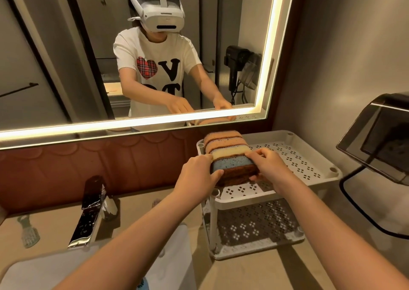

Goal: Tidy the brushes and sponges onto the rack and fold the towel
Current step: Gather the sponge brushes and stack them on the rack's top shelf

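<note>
item: row of soft rectangular foam sponges, orange, yellow, blue, brown (pixel 230 157), on edge, centre frame, top tier of white perforated plastic rack (pixel 309 157) | left hand (pixel 197 174) and right hand (pixel 271 168): curled round row's flanks, squeezing inward | handling: likely light, squashy (rough scouring faces, good grip); hold both flanks gently to avoid buckling the middle

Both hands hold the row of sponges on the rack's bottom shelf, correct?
No. The head view shows the sponges on the top shelf of the rack, not the bottom one. The left hand and right hand do hold the row from either side.
</note>
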A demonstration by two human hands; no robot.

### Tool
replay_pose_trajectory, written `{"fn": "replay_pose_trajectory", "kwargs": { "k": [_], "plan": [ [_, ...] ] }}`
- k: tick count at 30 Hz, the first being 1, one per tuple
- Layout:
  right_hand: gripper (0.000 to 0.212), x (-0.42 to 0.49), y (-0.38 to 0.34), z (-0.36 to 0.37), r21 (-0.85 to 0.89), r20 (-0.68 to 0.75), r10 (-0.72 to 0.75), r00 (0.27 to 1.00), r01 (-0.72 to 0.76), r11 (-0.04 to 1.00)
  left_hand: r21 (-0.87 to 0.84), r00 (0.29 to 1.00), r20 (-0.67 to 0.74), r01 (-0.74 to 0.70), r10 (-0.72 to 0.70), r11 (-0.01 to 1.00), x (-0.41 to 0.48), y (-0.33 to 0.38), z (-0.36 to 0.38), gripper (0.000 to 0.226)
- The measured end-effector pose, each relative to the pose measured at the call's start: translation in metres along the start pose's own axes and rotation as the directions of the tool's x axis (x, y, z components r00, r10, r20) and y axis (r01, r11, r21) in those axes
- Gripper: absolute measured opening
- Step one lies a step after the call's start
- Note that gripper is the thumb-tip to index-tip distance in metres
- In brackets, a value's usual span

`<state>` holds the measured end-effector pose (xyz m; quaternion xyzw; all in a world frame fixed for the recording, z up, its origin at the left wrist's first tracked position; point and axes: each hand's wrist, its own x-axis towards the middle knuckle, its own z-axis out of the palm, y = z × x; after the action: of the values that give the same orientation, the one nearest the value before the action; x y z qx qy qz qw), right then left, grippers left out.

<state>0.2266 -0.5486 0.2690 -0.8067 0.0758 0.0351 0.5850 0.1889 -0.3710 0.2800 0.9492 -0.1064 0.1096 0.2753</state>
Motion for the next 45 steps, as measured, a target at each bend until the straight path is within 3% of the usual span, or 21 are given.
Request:
{"fn": "replay_pose_trajectory", "kwargs": {
  "k": [5, 9, 12, 23, 33, 37, 39, 41, 45],
  "plan": [
    [0.032, 0.0, 0.002, 0.001, -0.016, 0.004, -0.064, 0.998, 0.064, 0.998, 0.091, 1.0, 0.003, -0.003, 0.002, 0.996, 0.005, 0.003, 0.009, 0.033],
    [0.038, 0.001, 0.005, 0.001, -0.105, -0.001, -0.117, 0.993, 0.116, 0.988, 0.075, 1.0, 0.007, 0.014, -0.015, 0.997, 0.005, 0.005, 0.01, 0.032],
    [0.048, 0.001, 0.005, 0.001, -0.061, -0.049, -0.093, 0.994, 0.09, 0.994, 0.036, 1.0, -0.017, 0.023, -0.023, 0.999, 0.002, 0.007, 0.008, 0.033],
    [0.023, -0.003, 0.005, 0.0, -0.098, -0.165, -0.155, 0.974, 0.14, 0.985, 0.063, 0.996, -0.082, 0.029, -0.024, 0.998, -0.003, 0.015, 0.016, 0.03],
    [0.028, -0.002, 0.006, 0.001, -0.115, -0.124, -0.16, 0.979, 0.146, 0.983, 0.059, 0.996, -0.084, 0.03, -0.025, 0.998, 0.0, 0.011, 0.015, 0.03],
    [0.03, -0.001, 0.007, 0.002, -0.249, -0.139, -0.175, 0.975, 0.137, 0.959, 0.043, 0.997, -0.069, 0.027, -0.024, 0.999, 0.0, 0.008, 0.011, 0.032],
    [0.032, -0.001, 0.009, 0.004, -0.365, -0.192, -0.25, 0.949, 0.167, 0.916, 0.108, 0.998, -0.055, 0.019, -0.013, 0.994, -0.003, 0.005, 0.005, 0.037],
    [0.028, -0.006, 0.009, 0.006, -0.485, -0.273, -0.406, 0.872, 0.24, 0.841, 0.193, 1.0, -0.023, 0.001, 0.004, 0.981, -0.004, 0.0, -0.005, 0.043],
    [0.013, -0.028, -0.002, 0.021, -0.621, -0.228, -0.646, 0.728, 0.402, 0.673, 0.054, 0.992, 0.079, -0.1, 0.095, 0.994, -0.012, -0.02, -0.033, 0.044]
  ]
}}
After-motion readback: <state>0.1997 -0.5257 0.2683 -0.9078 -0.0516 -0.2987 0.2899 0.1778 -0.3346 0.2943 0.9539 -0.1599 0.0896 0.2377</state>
